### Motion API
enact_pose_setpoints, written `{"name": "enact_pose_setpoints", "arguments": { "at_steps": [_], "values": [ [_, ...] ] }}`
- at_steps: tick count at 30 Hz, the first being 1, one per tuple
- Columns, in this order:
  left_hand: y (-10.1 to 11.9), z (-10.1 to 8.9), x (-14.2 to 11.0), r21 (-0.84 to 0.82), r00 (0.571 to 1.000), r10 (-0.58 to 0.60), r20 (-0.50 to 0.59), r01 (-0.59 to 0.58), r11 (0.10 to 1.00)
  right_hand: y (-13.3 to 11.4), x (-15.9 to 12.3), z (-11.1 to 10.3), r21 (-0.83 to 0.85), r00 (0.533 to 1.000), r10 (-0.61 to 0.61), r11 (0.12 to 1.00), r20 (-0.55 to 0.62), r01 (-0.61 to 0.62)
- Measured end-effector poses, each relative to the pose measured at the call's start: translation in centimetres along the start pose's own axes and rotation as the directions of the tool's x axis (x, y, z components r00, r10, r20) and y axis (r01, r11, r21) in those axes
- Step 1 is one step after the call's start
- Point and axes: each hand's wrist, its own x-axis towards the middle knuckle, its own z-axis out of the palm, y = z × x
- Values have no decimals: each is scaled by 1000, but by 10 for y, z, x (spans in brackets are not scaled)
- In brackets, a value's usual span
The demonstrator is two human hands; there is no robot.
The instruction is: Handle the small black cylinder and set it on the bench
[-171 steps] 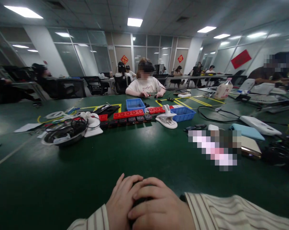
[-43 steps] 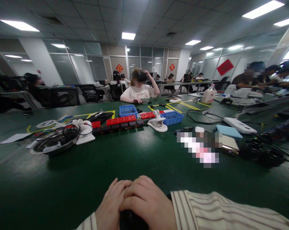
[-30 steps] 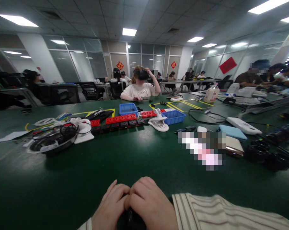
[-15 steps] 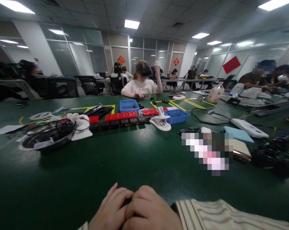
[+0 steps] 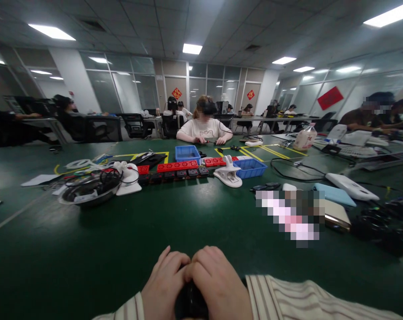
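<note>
At the table's near edge, my left hand point(image 5: 164, 282) and my right hand point(image 5: 219, 284) rest close together, their curled fingers meeting in the middle. Both are closed around a dark, glossy thing point(image 5: 192, 302) that shows only in the gap between them. Its kind cannot be made out, and most of it is hidden under my palms and fingers. Striped sleeves point(image 5: 281, 298) cover my wrists. Beneath my hands is the dark green tabletop point(image 5: 121, 240).
Ahead lie a metal bowl point(image 5: 91, 198) with cables, red socket strips point(image 5: 177, 166), a white clip base point(image 5: 228, 175) and blue trays point(image 5: 251, 169) point(image 5: 187, 154). On the right are power banks point(image 5: 335, 194) and black cables point(image 5: 375, 222). A person point(image 5: 204, 126) sits opposite.
My right fingers lay over my left hand earlier; now the hands meet side by side, with the dark thing showing between. The person opposite has lowered a raised hand. My view has shifted slightly.
</note>
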Motion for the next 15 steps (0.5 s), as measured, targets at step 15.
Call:
{"name": "enact_pose_setpoints", "arguments": {
  "at_steps": [15],
  "values": [
    [-6,0,1,7,998,-26,49,26,1000,8,9,-3,-54,908,-408,913,-98,404]
  ]
}}
